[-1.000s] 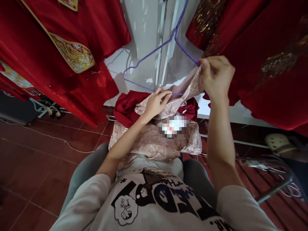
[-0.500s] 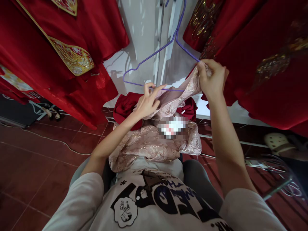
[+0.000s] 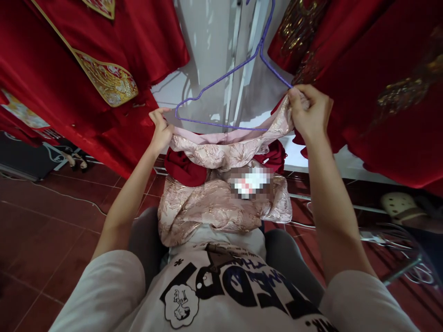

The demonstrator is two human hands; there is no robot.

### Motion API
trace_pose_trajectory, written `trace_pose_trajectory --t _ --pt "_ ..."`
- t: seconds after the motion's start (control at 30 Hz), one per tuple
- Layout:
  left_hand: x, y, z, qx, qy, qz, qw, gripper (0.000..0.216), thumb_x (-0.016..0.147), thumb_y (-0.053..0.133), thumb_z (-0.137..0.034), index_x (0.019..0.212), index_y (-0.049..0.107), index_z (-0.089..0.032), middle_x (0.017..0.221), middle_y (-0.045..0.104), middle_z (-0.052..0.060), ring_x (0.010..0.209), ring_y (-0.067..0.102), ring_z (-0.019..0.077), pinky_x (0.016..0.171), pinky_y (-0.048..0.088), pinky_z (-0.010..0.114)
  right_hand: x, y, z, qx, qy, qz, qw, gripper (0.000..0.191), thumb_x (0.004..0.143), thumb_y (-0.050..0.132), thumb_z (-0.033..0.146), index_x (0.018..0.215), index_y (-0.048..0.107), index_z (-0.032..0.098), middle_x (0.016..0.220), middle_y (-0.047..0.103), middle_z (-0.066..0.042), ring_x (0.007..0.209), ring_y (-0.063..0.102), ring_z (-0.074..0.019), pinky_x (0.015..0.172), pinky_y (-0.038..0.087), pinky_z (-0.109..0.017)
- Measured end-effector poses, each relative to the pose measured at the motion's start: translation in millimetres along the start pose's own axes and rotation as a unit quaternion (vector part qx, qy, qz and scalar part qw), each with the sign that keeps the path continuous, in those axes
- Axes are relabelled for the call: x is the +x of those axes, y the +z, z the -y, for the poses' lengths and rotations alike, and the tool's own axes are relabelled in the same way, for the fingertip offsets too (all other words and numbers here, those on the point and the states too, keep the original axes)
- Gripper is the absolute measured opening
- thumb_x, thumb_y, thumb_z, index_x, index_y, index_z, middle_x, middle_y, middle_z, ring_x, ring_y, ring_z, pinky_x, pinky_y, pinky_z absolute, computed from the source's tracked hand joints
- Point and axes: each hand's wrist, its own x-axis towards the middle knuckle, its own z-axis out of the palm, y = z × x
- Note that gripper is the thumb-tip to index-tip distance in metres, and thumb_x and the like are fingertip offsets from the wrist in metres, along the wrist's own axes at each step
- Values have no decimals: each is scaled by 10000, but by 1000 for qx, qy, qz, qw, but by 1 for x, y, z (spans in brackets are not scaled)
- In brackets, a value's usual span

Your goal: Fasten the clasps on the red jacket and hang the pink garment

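Across my lap lies a pink and gold brocade garment (image 3: 214, 203), its upper edge stretched between my two hands. My left hand (image 3: 161, 131) pinches the left end of that edge. At the other end, my right hand (image 3: 311, 113) grips the garment's right corner, right by the arm of a purple hanger (image 3: 228, 69). The hanger's right end goes behind the cloth and that hand; its left end hangs free of the cloth. A blurred white object (image 3: 251, 182) rests on the garment.
Red garments with gold embroidery hang at the left (image 3: 104, 78) and right (image 3: 367, 92). Dark red cloth (image 3: 187, 168) is bunched beneath the brocade. A beige clog (image 3: 398, 205) and a metal frame (image 3: 404, 272) are at the right. A cable (image 3: 79, 199) crosses the tiled floor.
My left hand has moved left from the middle of the hanger's bar and now holds the garment's left end. The upper edge is spread wide. My right hand has kept its grip.
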Motion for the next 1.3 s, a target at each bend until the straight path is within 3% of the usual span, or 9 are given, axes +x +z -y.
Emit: trace_pose_trajectory --t 0.13,0.3,0.53,0.63,0.7,0.87,1.0,1.13,1.3 --pt "26 8 -1 -28 -12 -10 999 396 856 699 -500 1116 502 -275 1175 471 101 1221 403 327 1093 362 576 2 -4 1 -7 -2 1 1000 293 957 561 416 979 759 201 956 786 -54 867 721 -185 828 528 -295" --pt "54 7 -35 -10 30 12 999 412 900 655 -582 1137 492 -288 1171 501 64 1270 378 307 1123 322 559 3 -4 -3 -21 -6 14 1000 282 945 589 430 1022 756 216 1020 788 -56 967 730 -217 898 530 -326" --pt "79 31 -70 39 91 32 995 260 898 597 -363 1121 465 -352 1242 530 72 1288 432 299 1180 313 531 -1 3 -5 44 -12 -4 999 297 945 583 420 977 756 181 911 772 -47 856 716 -191 803 538 -312" --pt "87 37 -75 39 60 47 996 220 918 593 -313 1095 469 -355 1254 523 56 1299 423 280 1175 322 515 -2 2 -2 49 -12 7 999 298 955 575 431 983 756 196 956 772 -56 892 711 -190 849 533 -321" --pt "91 35 -80 42 -13 81 996 178 968 600 -318 1101 481 -316 1259 501 51 1334 369 277 1175 318 525 -3 1 0 43 -10 17 999 310 962 564 443 995 751 198 971 767 -58 894 704 -193 867 533 -337" --pt "95 22 -101 71 -146 166 973 204 1073 500 -363 1152 509 -175 1262 452 80 1307 334 245 1208 214 528 -4 0 4 56 -15 14 998 315 961 553 426 972 747 177 917 759 -53 866 700 -193 826 538 -333" --pt "92 6 -104 20 -96 257 961 452 1049 395 -528 1019 603 -128 1130 567 61 1180 454 208 1190 274 503 -6 -2 8 33 -27 10 999 322 963 558 440 996 753 186 959 772 -48 912 728 -214 892 535 -368" --pt "85 -24 -88 4 -24 240 970 536 882 617 -615 1087 639 -120 1142 655 47 1083 532 178 1170 341 554 -8 -5 13 14 -14 19 1000 300 965 570 404 1038 756 180 1011 771 -68 955 726 -222 931 523 -376" --pt "77 -62 -67 12 -69 332 941 571 750 802 -642 1022 702 -149 954 762 32 889 591 156 1070 477 613 -8 -5 14 37 -8 22 999 308 970 563 400 1029 756 168 939 759 -66 874 701 -195 851 527 -336"
